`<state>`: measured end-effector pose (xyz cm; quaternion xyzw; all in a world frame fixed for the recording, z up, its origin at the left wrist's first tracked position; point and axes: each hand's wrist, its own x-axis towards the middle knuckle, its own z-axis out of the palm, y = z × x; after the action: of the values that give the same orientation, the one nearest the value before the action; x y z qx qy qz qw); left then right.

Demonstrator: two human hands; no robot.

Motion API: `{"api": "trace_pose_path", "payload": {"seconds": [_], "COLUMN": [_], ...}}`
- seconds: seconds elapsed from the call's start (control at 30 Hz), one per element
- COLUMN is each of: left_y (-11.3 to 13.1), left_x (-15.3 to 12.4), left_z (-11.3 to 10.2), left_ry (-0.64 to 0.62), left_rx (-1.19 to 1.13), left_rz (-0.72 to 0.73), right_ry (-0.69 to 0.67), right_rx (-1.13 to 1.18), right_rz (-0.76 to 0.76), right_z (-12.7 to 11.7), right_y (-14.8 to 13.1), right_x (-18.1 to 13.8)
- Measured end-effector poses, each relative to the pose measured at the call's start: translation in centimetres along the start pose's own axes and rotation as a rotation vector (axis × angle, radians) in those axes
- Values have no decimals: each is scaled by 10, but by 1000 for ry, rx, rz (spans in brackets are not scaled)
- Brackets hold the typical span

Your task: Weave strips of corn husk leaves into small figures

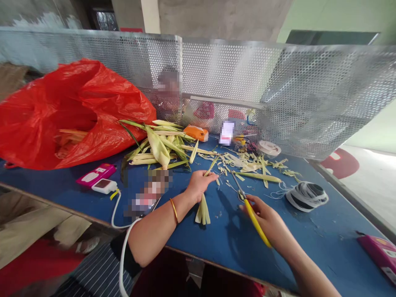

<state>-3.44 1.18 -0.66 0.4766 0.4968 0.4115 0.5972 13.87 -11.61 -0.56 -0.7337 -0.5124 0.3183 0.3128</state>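
Observation:
My left hand (199, 185) is closed around a small bunch of pale green corn husk strips (203, 211); their cut, fanned ends hang below the fist and a narrow end sticks out above. In my right hand (259, 212) are yellow-handled scissors (256, 222), blades pointing up and left toward the left fist, a short gap away. Small husk clippings (225, 167) lie scattered just beyond both hands. A larger heap of husks (159, 146) sits behind the left hand, and a rolled husk piece (258, 176) tied with thread lies beyond the scissors.
A big red plastic bag (102, 99) fills the table's left. Nearby are a magenta box (95, 175), a white cable (116, 210), an orange packet (196, 133), a lit phone (227, 133), a tape roll (269, 148) and a thread spool (307, 196). A perforated metal screen (222, 70) borders the back.

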Motion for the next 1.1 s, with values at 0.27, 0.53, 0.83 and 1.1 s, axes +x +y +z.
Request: {"api": "trace_pose_path", "payload": {"seconds": [0.27, 0.53, 0.83, 1.1], "left_y": [17, 36, 16, 22], "left_x": [0, -2, 22, 15], "left_z": [6, 43, 31, 32], "left_ry": [12, -192, -254, -296], "left_rx": [-92, -297, -406, -796], "left_rz": [-1, -157, -251, -366], "right_ry": [-38, 63, 65, 532], "right_rx": [-805, 78, 213, -632], "right_rz": [-207, -326, -295, -849], "right_z": [-42, -25, -7, -23], "right_y": [30, -34, -18, -14], "right_x": [5, 68, 109, 99]}}
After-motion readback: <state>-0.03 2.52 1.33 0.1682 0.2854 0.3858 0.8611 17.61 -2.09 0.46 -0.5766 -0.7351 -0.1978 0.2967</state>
